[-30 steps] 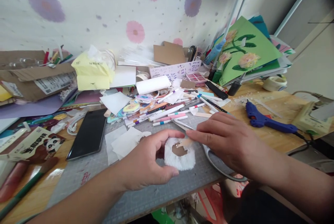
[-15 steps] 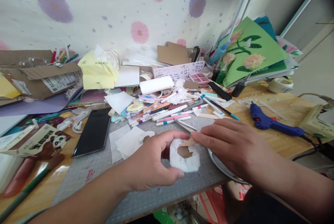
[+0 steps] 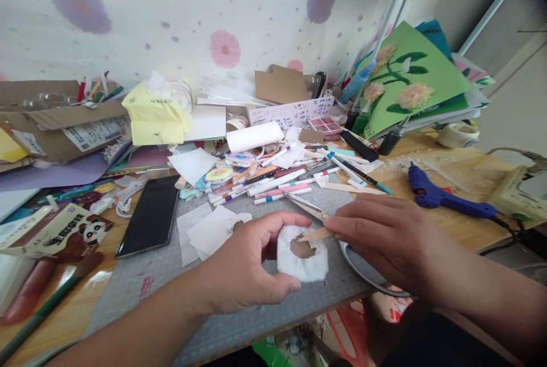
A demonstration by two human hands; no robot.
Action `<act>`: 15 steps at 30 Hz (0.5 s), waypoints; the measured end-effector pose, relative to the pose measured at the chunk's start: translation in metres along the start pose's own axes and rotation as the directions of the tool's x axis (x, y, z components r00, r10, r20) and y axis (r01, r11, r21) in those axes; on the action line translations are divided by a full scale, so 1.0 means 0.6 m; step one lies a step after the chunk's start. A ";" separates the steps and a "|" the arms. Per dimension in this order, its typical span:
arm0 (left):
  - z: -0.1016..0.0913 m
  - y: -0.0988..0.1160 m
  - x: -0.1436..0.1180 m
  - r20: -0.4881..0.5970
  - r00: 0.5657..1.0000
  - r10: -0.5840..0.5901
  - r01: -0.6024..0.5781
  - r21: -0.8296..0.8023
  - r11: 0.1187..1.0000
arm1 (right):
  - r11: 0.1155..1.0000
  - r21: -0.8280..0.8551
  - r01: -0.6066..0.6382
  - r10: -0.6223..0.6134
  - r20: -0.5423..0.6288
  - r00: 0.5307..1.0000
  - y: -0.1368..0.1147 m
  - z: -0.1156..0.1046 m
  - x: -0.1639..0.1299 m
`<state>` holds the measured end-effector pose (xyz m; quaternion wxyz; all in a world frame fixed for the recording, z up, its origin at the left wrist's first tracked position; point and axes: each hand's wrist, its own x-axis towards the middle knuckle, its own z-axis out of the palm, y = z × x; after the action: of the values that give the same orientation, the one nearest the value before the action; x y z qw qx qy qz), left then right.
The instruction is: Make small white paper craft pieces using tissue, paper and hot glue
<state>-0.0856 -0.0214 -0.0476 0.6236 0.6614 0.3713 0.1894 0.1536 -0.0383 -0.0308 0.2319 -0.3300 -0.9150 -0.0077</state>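
Lower centre of frame: my left hand (image 3: 245, 264) curls around the white fluffy piece (image 3: 302, 254) on the grey surface (image 3: 171, 276), while my right hand (image 3: 384, 236) pinches the wooden stick (image 3: 315, 234). I'd keep the stick flat and press lightly.

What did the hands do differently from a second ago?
The right hand drew back a little to the right, so more of the thin wooden stick shows between the fingers. The left hand still curls around the white fluffy pad on the grey mat.
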 end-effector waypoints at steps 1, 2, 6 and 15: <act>0.000 0.000 0.000 -0.002 1.000 0.002 -0.002 0.004 1.000 | 1.000 0.000 -0.006 0.006 -0.012 1.000 -0.001 0.000 0.000; 0.000 0.000 0.000 -0.005 1.000 0.004 -0.004 0.014 1.000 | 1.000 -0.001 -0.008 0.008 -0.023 1.000 -0.002 0.000 0.000; 0.001 -0.002 0.000 -0.026 1.000 0.004 -0.002 0.066 0.998 | 1.000 -0.027 -0.008 0.007 -0.044 0.999 -0.007 0.005 0.004; -0.001 0.000 -0.002 -0.024 1.000 0.006 -0.004 0.067 0.998 | 1.000 0.021 -0.005 0.006 -0.019 1.000 -0.005 0.001 -0.001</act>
<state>-0.0866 -0.0219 -0.0472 0.5960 0.6806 0.3833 0.1862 0.1522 -0.0409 -0.0310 0.2442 -0.3300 -0.9119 -0.0009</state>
